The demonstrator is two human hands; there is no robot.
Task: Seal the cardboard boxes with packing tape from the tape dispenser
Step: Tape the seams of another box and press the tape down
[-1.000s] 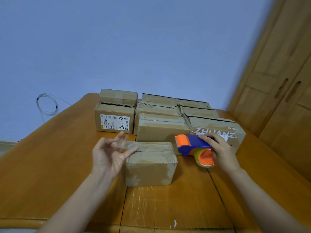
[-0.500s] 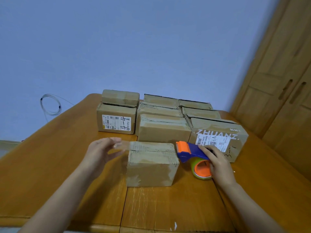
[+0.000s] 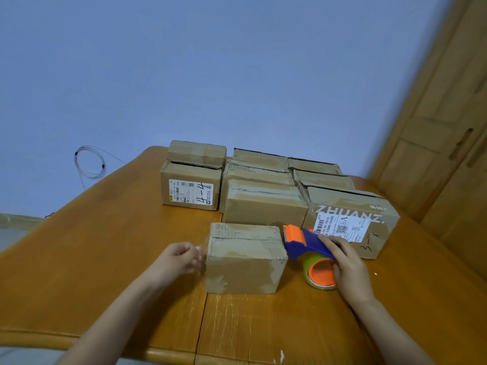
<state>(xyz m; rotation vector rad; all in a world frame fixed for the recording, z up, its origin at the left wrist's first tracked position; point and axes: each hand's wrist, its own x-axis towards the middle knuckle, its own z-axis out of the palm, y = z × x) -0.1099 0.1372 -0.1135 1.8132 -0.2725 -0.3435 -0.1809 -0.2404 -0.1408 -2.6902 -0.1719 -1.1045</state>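
Brown corrugated cardboard makes up the small near box (image 3: 246, 256), which sits on the orange-brown wooden table (image 3: 105, 259) in front of a cluster of similar cardboard boxes (image 3: 263, 191) at the far side. The left hand (image 3: 181, 258) is beside the box's left end, fingers curled and pinching the free end of the clear packing tape (image 3: 201, 255) against that upper left edge. The right hand (image 3: 345, 264) wraps around the blue and orange tape dispenser (image 3: 307, 245) at the box's right end, its orange blade head touching the top right corner.

The box's long axis runs left to right, and so does the seam on its top; the dispenser points left along that line, its roll trailing to the right.

To finish this strip well, I would press the left end down the side firmly, keep the tape taut and centred over the seam, then tip the dispenser head down over the right edge so the blade cuts cleanly.
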